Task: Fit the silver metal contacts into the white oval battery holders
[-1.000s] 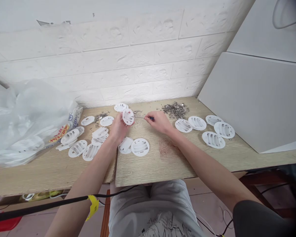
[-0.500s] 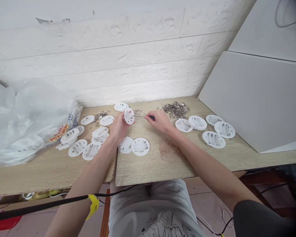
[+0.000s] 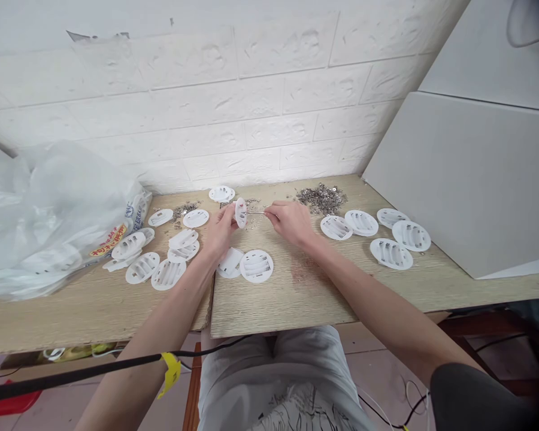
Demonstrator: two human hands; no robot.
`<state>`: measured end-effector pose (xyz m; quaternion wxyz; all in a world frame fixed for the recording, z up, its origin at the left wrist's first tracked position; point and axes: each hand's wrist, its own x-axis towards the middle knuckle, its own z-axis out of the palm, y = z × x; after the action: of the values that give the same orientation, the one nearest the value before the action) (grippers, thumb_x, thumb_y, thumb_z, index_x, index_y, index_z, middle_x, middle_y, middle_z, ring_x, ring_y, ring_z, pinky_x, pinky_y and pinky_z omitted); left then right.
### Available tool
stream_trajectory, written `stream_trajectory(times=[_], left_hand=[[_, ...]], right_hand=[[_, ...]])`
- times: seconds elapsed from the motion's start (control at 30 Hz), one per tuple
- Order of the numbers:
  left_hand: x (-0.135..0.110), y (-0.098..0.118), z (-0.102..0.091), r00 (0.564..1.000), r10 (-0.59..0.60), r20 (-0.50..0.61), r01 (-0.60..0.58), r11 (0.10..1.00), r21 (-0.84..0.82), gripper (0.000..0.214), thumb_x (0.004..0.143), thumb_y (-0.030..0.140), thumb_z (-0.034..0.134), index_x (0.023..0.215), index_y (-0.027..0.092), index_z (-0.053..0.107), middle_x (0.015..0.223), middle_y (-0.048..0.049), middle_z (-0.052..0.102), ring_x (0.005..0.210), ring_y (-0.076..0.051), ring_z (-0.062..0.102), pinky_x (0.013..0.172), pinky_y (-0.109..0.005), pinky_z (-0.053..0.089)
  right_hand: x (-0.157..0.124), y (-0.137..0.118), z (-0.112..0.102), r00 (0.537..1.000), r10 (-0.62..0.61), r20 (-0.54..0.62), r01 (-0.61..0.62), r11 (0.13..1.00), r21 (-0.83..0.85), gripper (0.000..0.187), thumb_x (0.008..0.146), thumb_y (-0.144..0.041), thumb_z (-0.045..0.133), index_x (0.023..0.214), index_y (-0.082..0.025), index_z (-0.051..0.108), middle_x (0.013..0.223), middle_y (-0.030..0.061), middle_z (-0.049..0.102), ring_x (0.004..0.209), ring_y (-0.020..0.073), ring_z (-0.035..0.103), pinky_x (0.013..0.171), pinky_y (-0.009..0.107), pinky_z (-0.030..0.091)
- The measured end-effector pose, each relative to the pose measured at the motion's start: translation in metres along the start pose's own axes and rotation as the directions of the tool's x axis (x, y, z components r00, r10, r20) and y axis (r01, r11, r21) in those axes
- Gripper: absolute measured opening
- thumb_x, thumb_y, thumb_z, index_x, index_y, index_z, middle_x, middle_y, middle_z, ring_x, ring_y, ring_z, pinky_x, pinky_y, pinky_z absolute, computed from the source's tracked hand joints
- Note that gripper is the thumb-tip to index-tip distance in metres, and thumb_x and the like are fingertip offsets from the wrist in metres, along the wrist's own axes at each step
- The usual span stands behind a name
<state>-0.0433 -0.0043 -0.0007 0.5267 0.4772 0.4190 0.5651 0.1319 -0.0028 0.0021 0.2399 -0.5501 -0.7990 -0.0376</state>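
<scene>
My left hand (image 3: 219,232) is closed on a white round plastic disc (image 3: 240,212), held on edge above the wooden table (image 3: 260,299). My right hand (image 3: 287,220) pinches a thin metal tool (image 3: 257,212) whose tip points at the disc's face. Small metal bits (image 3: 251,222) lie scattered on the table just under the two hands.
Several white discs lie left of my hands (image 3: 161,251), below them (image 3: 256,266) and at the right (image 3: 377,236). A heap of metal bits (image 3: 321,199) sits at the back. A clear plastic bag (image 3: 49,215) fills the left; a grey board (image 3: 467,173) leans at the right.
My left hand has turned the disc from face-on to nearly edge-on, and both hands have drawn slightly closer together.
</scene>
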Motion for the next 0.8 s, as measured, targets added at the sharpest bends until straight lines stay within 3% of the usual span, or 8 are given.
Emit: stream_trajectory(times=[0.27,0.5,0.67,0.8], left_hand=[[-0.002,-0.0026,0.0012,0.999,0.012,0.03,-0.012,1.0,0.003,0.02,0.078,0.038,0.062,0.075,0.019,0.066,0.084,-0.0063,0.065,0.085,-0.02,0.058,0.079,-0.03,0.046],[-0.0022,-0.0029,0.0035,1.0,-0.003,0.016,0.002,0.999,0.053,0.023,0.078,0.04,0.061,0.071,0.019,0.062,0.077,-0.0047,0.063,0.081,-0.019,0.057,0.076,-0.03,0.046],[-0.0005,-0.0034,0.0026,0.998,-0.061,-0.003,0.061,0.998,-0.003,0.023,0.078,0.041,0.06,0.074,0.019,0.065,0.082,-0.0068,0.065,0.083,-0.022,0.059,0.077,-0.034,0.048],[-0.0002,-0.0069,0.0017,0.999,-0.02,0.046,0.017,0.996,0.082,0.022,0.077,0.039,0.06,0.073,0.019,0.065,0.077,-0.0041,0.063,0.078,-0.019,0.058,0.075,-0.032,0.048]], right_hand=[[-0.0015,-0.0052,-0.0027,1.0,-0.007,0.023,0.008,0.998,-0.06,0.032,0.091,-0.021,0.041,0.09,-0.021,0.073,0.087,0.0073,0.069,0.077,0.019,0.058,0.056,0.029,0.021],[-0.0029,-0.0101,-0.0035,0.996,-0.081,0.033,0.085,0.983,-0.164,0.036,0.092,-0.018,0.036,0.085,-0.018,0.072,0.086,0.0084,0.069,0.078,0.0183,0.057,0.056,0.031,0.019],[-0.0038,-0.0078,-0.0012,0.999,-0.04,0.01,0.041,0.993,-0.111,0.035,0.091,-0.021,0.039,0.082,-0.02,0.072,0.083,0.0067,0.07,0.075,0.0181,0.057,0.055,0.031,0.018],[-0.0023,-0.0036,0.0038,1.0,-0.003,0.028,0.004,1.0,-0.031,0.033,0.09,-0.026,0.043,0.08,-0.02,0.073,0.082,0.0067,0.071,0.069,0.0181,0.057,0.055,0.03,0.02]])
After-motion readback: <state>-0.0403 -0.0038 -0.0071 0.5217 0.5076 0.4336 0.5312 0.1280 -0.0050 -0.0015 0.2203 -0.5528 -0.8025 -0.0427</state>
